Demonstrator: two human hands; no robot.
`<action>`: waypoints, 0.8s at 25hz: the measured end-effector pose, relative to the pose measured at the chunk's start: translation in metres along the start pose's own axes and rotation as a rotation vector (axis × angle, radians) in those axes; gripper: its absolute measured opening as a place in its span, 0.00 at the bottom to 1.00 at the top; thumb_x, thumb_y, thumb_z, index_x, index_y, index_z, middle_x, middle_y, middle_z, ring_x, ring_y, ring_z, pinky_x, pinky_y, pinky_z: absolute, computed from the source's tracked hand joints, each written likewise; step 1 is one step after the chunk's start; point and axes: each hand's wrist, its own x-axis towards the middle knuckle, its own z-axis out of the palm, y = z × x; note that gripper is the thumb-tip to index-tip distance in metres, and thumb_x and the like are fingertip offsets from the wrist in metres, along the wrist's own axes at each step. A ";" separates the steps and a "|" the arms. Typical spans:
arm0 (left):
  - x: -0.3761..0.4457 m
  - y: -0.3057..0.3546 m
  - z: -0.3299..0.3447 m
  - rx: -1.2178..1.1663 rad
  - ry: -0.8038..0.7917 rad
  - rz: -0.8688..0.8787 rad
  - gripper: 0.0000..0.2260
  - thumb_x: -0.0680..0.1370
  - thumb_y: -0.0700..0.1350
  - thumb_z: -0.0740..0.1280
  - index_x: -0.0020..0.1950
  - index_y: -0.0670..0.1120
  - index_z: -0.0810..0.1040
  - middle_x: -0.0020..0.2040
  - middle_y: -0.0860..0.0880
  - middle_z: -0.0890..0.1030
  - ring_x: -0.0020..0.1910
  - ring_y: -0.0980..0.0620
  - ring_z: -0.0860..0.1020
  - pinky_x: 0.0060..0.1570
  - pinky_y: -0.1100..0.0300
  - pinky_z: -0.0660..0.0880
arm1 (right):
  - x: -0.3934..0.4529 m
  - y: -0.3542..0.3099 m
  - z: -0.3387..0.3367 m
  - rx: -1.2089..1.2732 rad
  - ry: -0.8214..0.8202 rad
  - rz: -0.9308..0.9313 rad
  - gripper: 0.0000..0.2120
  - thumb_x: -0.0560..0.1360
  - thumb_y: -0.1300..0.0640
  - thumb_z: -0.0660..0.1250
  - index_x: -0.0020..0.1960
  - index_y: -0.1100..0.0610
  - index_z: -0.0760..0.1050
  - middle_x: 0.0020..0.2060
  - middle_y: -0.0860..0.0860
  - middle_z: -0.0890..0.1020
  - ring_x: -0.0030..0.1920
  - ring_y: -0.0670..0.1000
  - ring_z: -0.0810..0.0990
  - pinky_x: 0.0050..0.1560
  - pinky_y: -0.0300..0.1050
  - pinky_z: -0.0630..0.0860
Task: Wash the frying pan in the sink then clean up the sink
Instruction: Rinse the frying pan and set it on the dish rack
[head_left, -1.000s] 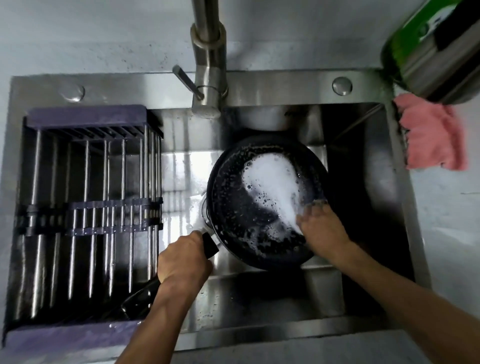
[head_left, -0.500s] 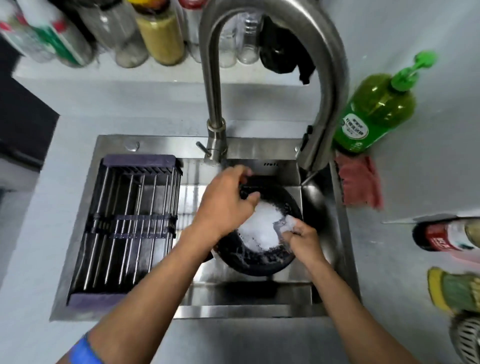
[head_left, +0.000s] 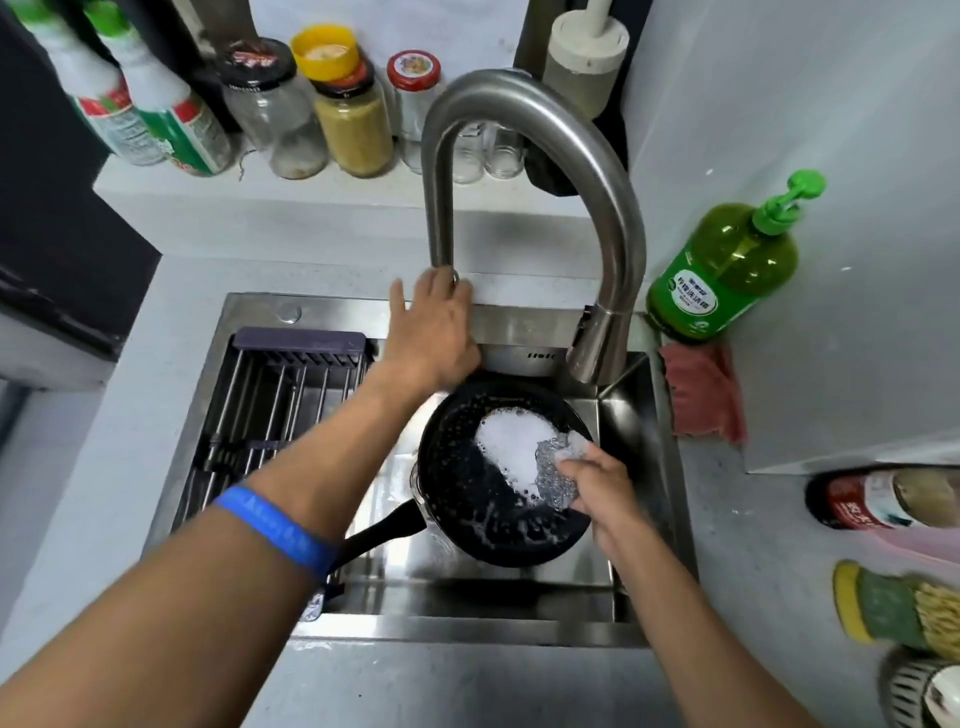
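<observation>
A black frying pan (head_left: 467, 499) lies in the steel sink (head_left: 639, 431), its handle (head_left: 384, 530) pointing to the lower left. White foam (head_left: 511, 441) covers part of its inside. My right hand (head_left: 605, 493) grips a silvery steel scourer (head_left: 553, 475) and holds it against the pan's inner surface on the right. My left hand (head_left: 434, 332) reaches over the pan to the base of the tall curved tap (head_left: 540, 135), fingers laid against it where the lever sits; the lever itself is hidden. No water shows under the spout.
A purple-framed metal drying rack (head_left: 280, 395) fills the sink's left half. A green soap pump bottle (head_left: 727, 265) and a pink cloth (head_left: 706, 389) sit at the right. Jars and bottles (head_left: 311, 109) line the back ledge. More bottles and a sponge (head_left: 883, 608) lie at far right.
My left hand let go of the pan handle and moved up past the pan rim to the tap's base. My right hand stayed in the pan with the scourer. The view pulled back.
</observation>
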 end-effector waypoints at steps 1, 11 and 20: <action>0.011 -0.011 0.006 0.092 -0.026 -0.031 0.21 0.75 0.45 0.60 0.68 0.45 0.69 0.69 0.43 0.69 0.69 0.43 0.66 0.71 0.39 0.56 | 0.002 0.000 0.002 0.038 0.003 0.003 0.23 0.79 0.63 0.68 0.73 0.57 0.70 0.58 0.47 0.81 0.49 0.41 0.82 0.43 0.38 0.77; -0.032 -0.008 0.031 0.263 -0.128 -0.057 0.24 0.75 0.50 0.62 0.69 0.42 0.70 0.61 0.44 0.76 0.61 0.43 0.72 0.59 0.49 0.70 | 0.014 -0.017 -0.005 0.134 0.026 0.011 0.17 0.78 0.64 0.67 0.65 0.50 0.77 0.50 0.47 0.84 0.45 0.47 0.82 0.36 0.42 0.74; -0.036 0.085 -0.059 -1.231 -0.124 0.417 0.26 0.68 0.24 0.61 0.65 0.37 0.73 0.61 0.43 0.79 0.63 0.52 0.76 0.63 0.63 0.72 | 0.023 -0.041 0.005 0.170 -0.083 0.039 0.19 0.80 0.64 0.61 0.60 0.42 0.74 0.54 0.43 0.77 0.55 0.46 0.74 0.61 0.57 0.73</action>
